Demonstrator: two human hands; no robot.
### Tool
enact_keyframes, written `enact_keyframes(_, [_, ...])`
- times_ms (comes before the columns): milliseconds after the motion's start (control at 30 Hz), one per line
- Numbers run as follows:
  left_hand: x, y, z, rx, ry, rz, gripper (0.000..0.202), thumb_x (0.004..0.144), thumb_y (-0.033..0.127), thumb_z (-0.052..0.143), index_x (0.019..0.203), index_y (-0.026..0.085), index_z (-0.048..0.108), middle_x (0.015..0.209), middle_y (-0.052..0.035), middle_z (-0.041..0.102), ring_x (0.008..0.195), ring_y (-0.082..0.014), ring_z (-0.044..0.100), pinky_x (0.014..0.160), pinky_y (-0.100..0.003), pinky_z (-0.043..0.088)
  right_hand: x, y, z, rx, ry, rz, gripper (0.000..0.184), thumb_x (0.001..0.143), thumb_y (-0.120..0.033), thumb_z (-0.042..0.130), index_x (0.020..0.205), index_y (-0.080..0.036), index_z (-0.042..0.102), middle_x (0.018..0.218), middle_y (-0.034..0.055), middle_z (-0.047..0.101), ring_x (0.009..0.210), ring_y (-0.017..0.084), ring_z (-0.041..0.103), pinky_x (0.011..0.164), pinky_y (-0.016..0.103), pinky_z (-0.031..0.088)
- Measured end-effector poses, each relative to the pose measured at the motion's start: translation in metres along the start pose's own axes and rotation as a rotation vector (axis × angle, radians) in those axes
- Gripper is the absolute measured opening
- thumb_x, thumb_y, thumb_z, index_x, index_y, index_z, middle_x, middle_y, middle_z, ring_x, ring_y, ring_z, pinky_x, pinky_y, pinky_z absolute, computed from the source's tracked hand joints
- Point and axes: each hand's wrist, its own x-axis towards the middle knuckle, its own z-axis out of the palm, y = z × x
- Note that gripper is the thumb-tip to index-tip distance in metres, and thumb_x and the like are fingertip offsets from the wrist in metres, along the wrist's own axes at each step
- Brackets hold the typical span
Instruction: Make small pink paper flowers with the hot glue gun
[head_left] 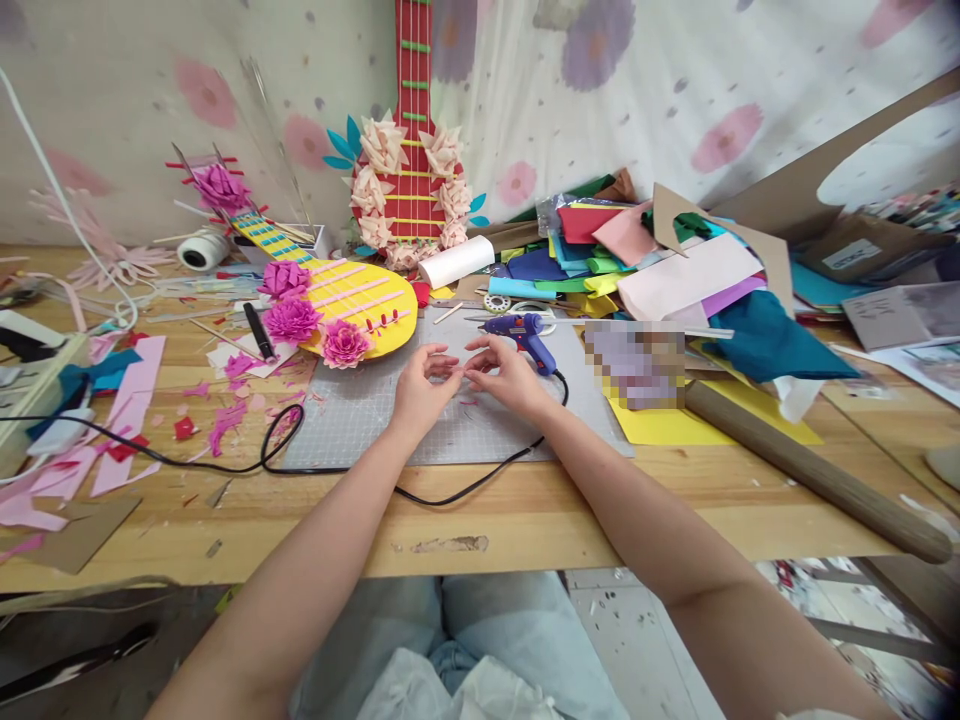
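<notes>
Over the grey cutting mat point(337, 425), my left hand point(426, 390) and my right hand point(504, 375) meet at the fingertips. The fingers of both are curled in a pinch. Whatever lies between them, if anything, is too small to make out. Just behind my right hand a blue hot glue gun point(534, 345) rests on the mat, its black cord point(480, 490) looping round in front of my hands. To the left lies a yellow paper guitar point(394, 300) with magenta paper flowers point(346, 343), partly over the mat's edge.
A red paper guitar point(414, 160) with pale flowers stands against the curtain. Coloured paper and felt point(600, 240) pile up at the back right, near a cardboard tube point(817, 470). Pink scraps point(135, 415), a black marker point(259, 331) and a power strip point(37, 400) lie left.
</notes>
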Motion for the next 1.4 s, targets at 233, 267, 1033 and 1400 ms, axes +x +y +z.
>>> enact_keyframes(233, [0.002,0.002,-0.003,-0.091,0.015,-0.129,0.033,0.066,0.022,0.070,0.094,0.018,0.053,0.083,-0.0050,0.070,0.074,-0.0168,0.068,0.055,-0.025,0.054,-0.001,-0.009,-0.012,-0.019,0.019,-0.002,0.026,0.072,-0.029,0.062,0.096,-0.022,0.054,0.079,0.0008,0.067,0.070,0.015,0.062,0.066,0.030,0.051])
enact_keyframes(267, [0.002,0.003,-0.005,-0.107,0.032,-0.153,0.034,0.065,0.022,0.071,0.094,0.018,0.052,0.083,-0.0050,0.070,0.074,-0.0170,0.068,0.055,-0.025,0.054,-0.002,-0.012,-0.020,-0.043,0.026,0.003,0.023,0.072,-0.030,0.063,0.092,-0.021,0.055,0.077,0.0010,0.067,0.069,0.014,0.062,0.066,0.029,0.049])
enact_keyframes(1033, [0.009,0.004,-0.019,-0.233,0.235,-0.234,0.044,0.057,0.017,0.076,0.090,0.018,0.047,0.069,-0.0001,0.067,0.065,-0.0152,0.067,0.060,-0.028,0.055,-0.001,-0.002,-0.058,-0.066,0.197,0.206,0.040,0.067,-0.051,0.067,0.085,-0.015,0.065,0.067,0.0029,0.062,0.056,0.014,0.054,0.054,0.028,0.045])
enact_keyframes(1400, [0.011,0.001,-0.017,-0.246,0.261,-0.231,0.040,0.058,0.011,0.073,0.087,0.018,0.046,0.066,0.0015,0.065,0.061,-0.0147,0.065,0.058,-0.028,0.054,-0.011,-0.015,-0.040,-0.149,-0.104,0.146,0.045,0.070,-0.055,0.066,0.093,-0.017,0.070,0.060,-0.0015,0.056,0.053,0.010,0.045,0.053,0.024,0.038])
